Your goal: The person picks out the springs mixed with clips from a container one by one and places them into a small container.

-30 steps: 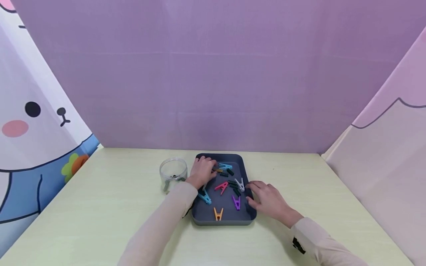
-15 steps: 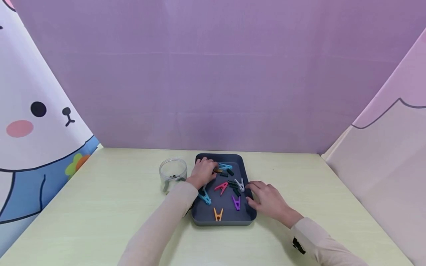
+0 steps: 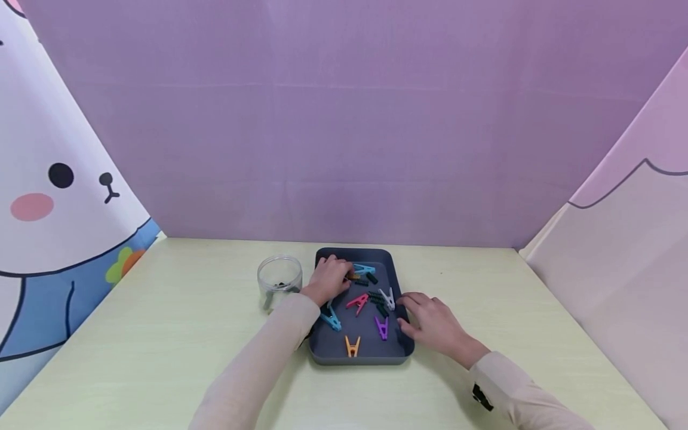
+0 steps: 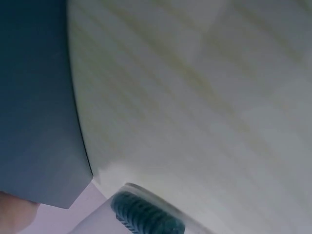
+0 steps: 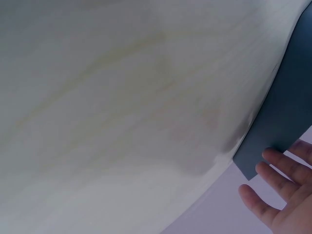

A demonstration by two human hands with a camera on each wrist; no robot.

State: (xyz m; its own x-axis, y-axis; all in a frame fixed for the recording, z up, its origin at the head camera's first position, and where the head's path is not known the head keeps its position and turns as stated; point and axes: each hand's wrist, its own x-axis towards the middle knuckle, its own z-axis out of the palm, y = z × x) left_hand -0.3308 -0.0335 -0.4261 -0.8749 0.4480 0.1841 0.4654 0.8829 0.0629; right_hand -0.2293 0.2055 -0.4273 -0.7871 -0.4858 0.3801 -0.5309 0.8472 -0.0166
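Note:
A dark grey tray [image 3: 361, 361] holds several clothespins and dark green ribbed cylinders. My left hand [image 3: 326, 280] reaches into the tray's far left part, fingers bent over an orange clothespin [image 3: 355, 276] that they partly hide; whether they pinch it cannot be told. Beside those fingertips lie a light blue clothespin [image 3: 364, 269] and a ribbed cylinder [image 3: 372, 278]. My right hand [image 3: 432, 322] rests its fingertips against the tray's right wall, fingers spread and loosely bent. Near it are a white clothespin [image 3: 387, 298] and a purple clothespin [image 3: 381, 328].
Left of the tray stands a clear round jar [image 3: 279, 282] with ribbed pieces inside, close to my left wrist. Also in the tray lie a pink clothespin [image 3: 358, 303], a blue clothespin [image 3: 331, 319] and a yellow-orange clothespin [image 3: 352, 346]. A purple cloth [image 3: 344, 131] hangs behind the table.
My left hand has shifted slightly right, its fingers covering more of the orange clothespin. My right hand and the tray keep their places.

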